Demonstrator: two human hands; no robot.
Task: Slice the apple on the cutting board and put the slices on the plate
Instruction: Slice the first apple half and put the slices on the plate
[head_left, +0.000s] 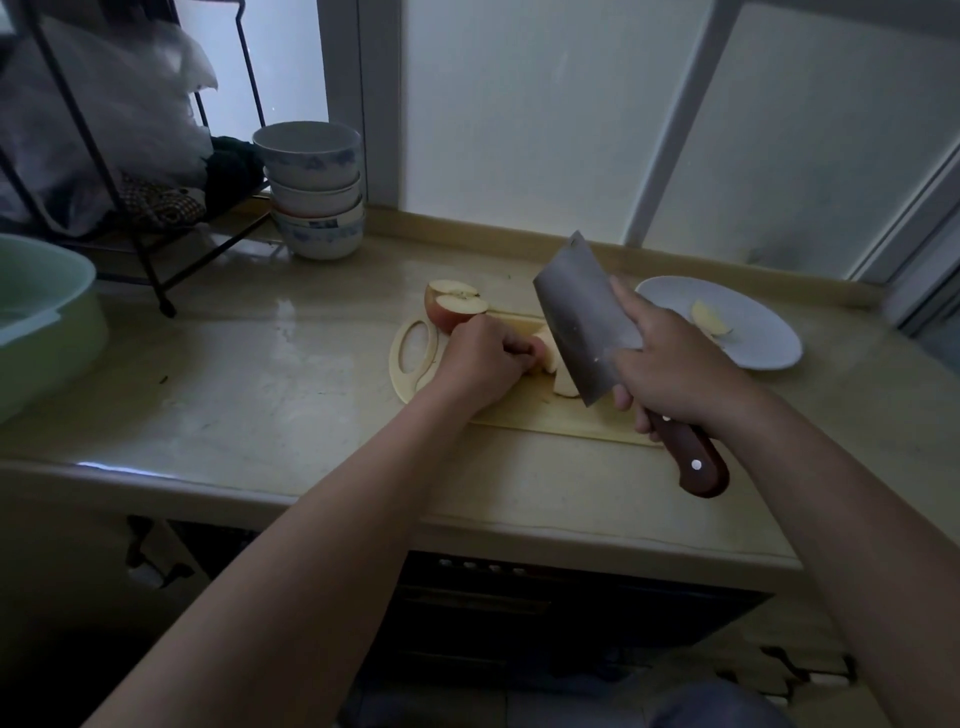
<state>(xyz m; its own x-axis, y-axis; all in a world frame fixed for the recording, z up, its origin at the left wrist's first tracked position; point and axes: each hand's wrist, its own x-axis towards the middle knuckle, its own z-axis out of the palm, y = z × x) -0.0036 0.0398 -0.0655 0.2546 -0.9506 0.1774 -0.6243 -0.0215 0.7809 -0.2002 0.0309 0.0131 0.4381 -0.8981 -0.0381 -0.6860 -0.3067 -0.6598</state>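
Observation:
A pale cutting board (524, 415) lies on the counter. My left hand (485, 358) grips an apple piece (545, 349) on the board, fingers curled over it. My right hand (670, 364) holds a cleaver (576, 317) by its brown handle, index finger along the blade's side. The blade stands tilted against the apple piece, with a cut slice (566, 384) beside its edge. Two apple halves (453, 306) sit cut side up at the board's far left end. A white plate (763, 332) to the right carries an apple slice (710, 318).
Stacked bowls (314, 192) stand at the back by the window. A black wire rack (150, 218) with bags fills the left rear. A green basin (41, 312) sits at the left. The counter's front edge (363, 509) runs below my arms.

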